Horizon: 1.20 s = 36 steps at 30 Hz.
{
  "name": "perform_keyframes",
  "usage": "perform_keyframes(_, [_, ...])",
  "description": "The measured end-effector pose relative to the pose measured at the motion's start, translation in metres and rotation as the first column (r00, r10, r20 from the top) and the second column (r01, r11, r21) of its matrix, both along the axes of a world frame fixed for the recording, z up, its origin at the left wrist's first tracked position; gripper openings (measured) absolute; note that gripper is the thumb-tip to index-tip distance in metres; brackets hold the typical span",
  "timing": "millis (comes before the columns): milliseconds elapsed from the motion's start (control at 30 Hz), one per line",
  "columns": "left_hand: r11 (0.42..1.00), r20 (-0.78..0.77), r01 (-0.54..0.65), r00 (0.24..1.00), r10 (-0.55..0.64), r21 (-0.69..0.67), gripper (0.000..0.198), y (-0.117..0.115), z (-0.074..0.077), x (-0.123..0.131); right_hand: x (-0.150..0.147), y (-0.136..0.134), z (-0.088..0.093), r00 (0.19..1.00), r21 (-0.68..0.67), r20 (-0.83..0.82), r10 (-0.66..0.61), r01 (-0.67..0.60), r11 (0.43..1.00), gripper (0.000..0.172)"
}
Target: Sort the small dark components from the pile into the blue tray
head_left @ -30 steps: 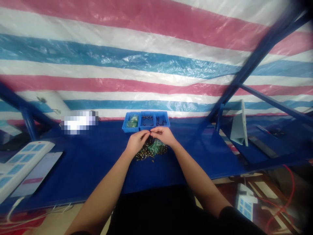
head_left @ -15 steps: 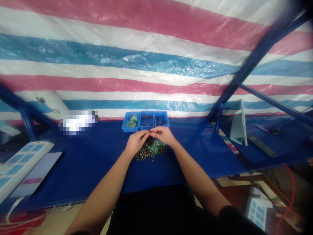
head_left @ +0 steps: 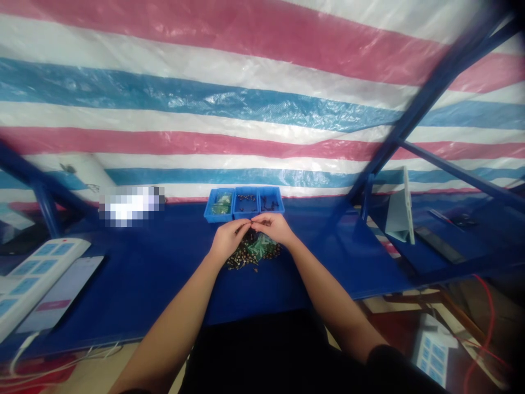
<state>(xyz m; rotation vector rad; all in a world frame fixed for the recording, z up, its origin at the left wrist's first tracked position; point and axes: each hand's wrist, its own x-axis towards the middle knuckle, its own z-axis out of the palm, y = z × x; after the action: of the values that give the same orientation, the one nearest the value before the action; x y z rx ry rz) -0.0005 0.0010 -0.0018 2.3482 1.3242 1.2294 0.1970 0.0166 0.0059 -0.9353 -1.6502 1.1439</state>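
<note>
My left hand [head_left: 228, 239] and my right hand [head_left: 275, 227] meet at the fingertips above a pile of small brass-and-black parts [head_left: 245, 258]. Both are closed in a pinch; whatever sits between the fingers is too small to make out. A green-printed clear plastic bag [head_left: 261, 245] lies on the pile, partly under my right hand. Just beyond the hands stand three blue bins side by side. The left bin [head_left: 208, 212] holds green-and-clear packets, the middle bin [head_left: 246, 207] and the right bin [head_left: 281, 203] hold small dark parts.
On the blue table [head_left: 164, 284], a white power strip [head_left: 49, 273] and a phone [head_left: 61, 293] lie at the left. A blurred bright object [head_left: 130, 206] is at the back left. Blue frame posts [head_left: 366, 197] rise at the right, near a standing panel [head_left: 401, 210]. Striped sheeting hangs behind.
Both hands stay pinched together in nearly the same place over the pile. Bins and bag look unmoved.
</note>
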Motion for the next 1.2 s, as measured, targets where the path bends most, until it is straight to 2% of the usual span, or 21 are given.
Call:
perform_keyframes(200, [0.999,-0.026,-0.018,1.000,0.017,-0.040,0.028,-0.0002,-0.0009,-0.0008,0.0002,0.0000,0.0012,1.000,-0.005,-0.007,-0.002,0.002,1.000,0.036])
perform_keyframes(367, [1.000,-0.002,-0.007,1.000,0.007,-0.013,0.026,0.0004,-0.0017,-0.0006,0.0009,0.0007,-0.0004,1.000,-0.005,-0.018,-0.006,0.006,1.000,0.038])
perform_keyframes(733, [0.998,-0.053,0.001,0.999,-0.004,-0.065,0.026,-0.0029,0.0032,0.0000,-0.0005,0.0010,-0.0010,1.000,-0.013,-0.025,0.000,-0.001,1.000,0.038])
perform_keyframes(900, [0.998,-0.033,-0.033,0.999,0.032,-0.047,0.029,-0.0014,0.0001,-0.0005,0.0002,0.0020,-0.0030,1.000,-0.003,-0.014,-0.005,0.005,1.000,0.037])
perform_keyframes(1200, [0.999,-0.019,-0.010,1.000,0.009,-0.052,0.026,-0.0012,0.0005,0.0003,-0.0009,0.0008,-0.0018,1.000,-0.021,-0.027,0.006,-0.006,1.000,0.038])
